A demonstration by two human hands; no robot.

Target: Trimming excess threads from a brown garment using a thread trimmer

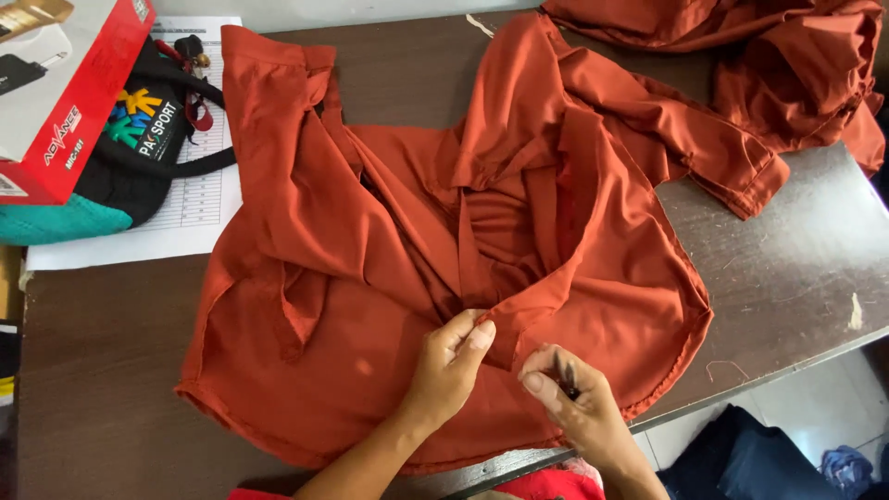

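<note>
Both hands meet at the near hem of the rust-orange garment (389, 259), which lies spread over the dark wooden surface (796, 268). Left hand (449, 366) pinches a folded point of the fabric between thumb and fingertips, fingers closed narrow on the cloth just where a seam runs up toward the garment's gathered middle. Right hand (569, 398), just beside it on the hem, is closed around a small dark tool (563, 372), which looks like thread snips, though too little of it shows to be sure; its tip points toward the pinched fold.

Judging from this hold, the step in hand is close work on the seam or a loose thread at that fold. To do it well, the left hand should keep the fold taut and lifted slightly clear of the layers beneath, so the tool meets only the thread and not the cloth. The fabric looks thin and slippery, so a firm pinch close to the working point matters, and the rest of the garment should lie flat to avoid dragging.

Beyond the garment's far left corner sit a red and white box (56, 93), a black pouch (139, 148) and a printed sheet (199, 199). More rust-orange cloth (806, 65) is heaped past its far right sleeve.
</note>
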